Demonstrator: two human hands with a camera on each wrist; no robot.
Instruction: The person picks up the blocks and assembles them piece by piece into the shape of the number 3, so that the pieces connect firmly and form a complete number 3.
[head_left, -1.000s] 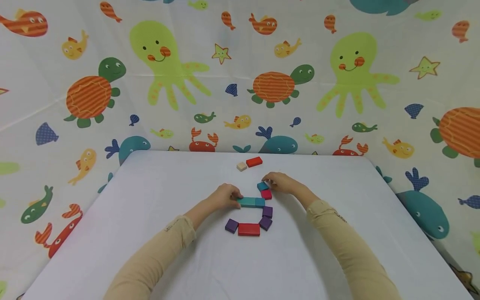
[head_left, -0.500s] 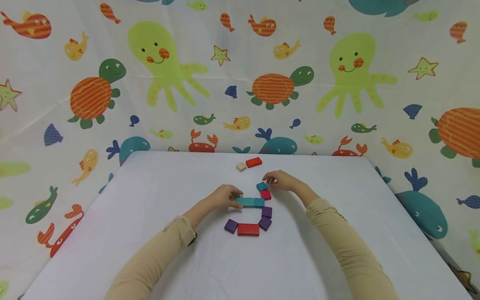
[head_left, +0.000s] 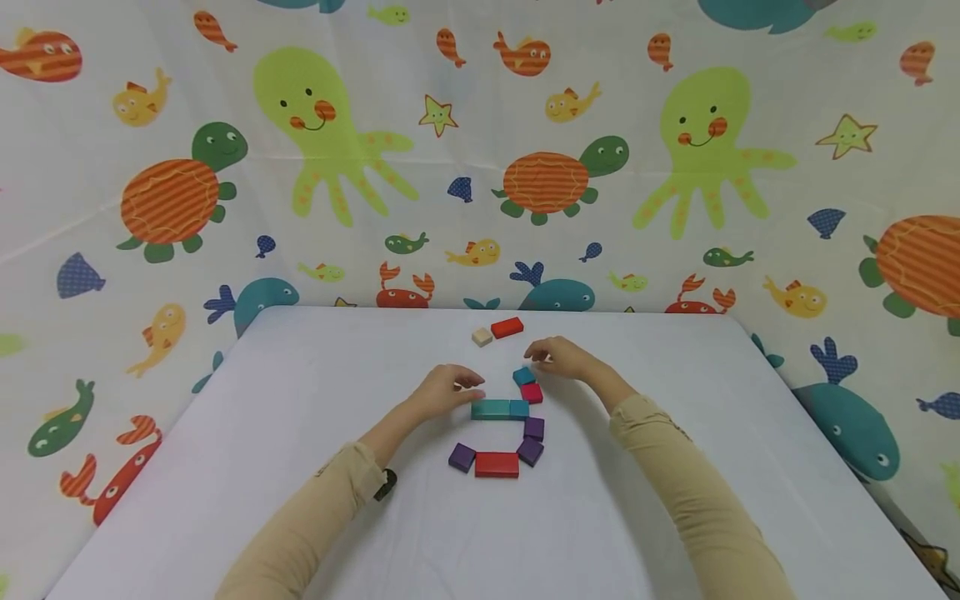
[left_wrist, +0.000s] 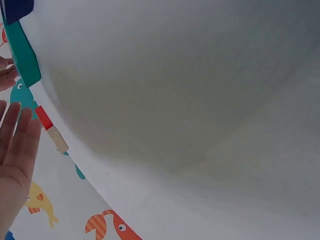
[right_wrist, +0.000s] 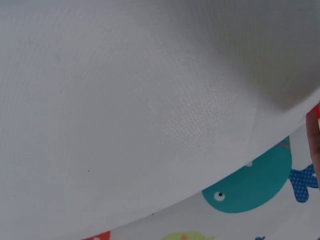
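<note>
In the head view, my left hand (head_left: 447, 390) hovers just beyond the left end of a long teal block (head_left: 491, 410), holding nothing. Its fingers are fairly straight in the left wrist view, where the teal block (left_wrist: 25, 55) shows at top left. My right hand (head_left: 561, 358), fingers loosely bent and without anything in them, is above and right of a small blue block (head_left: 524, 376). That block touches a crimson block (head_left: 531, 392). A second blue block (head_left: 519, 409) adjoins the teal one. Below are two purple blocks (head_left: 534, 428), a long red block (head_left: 497, 465) and another purple block (head_left: 462, 457) on the left.
Toward the back of the white table (head_left: 300, 400) lie a beige block (head_left: 482, 337) and a red block (head_left: 507, 327), side by side. A cloth (head_left: 465, 150) printed with sea animals hangs behind the table's far edge.
My left hand has come off the long teal block and lifted slightly away. My right hand has drawn back from the small blue block. The blocks keep their arrangement.
</note>
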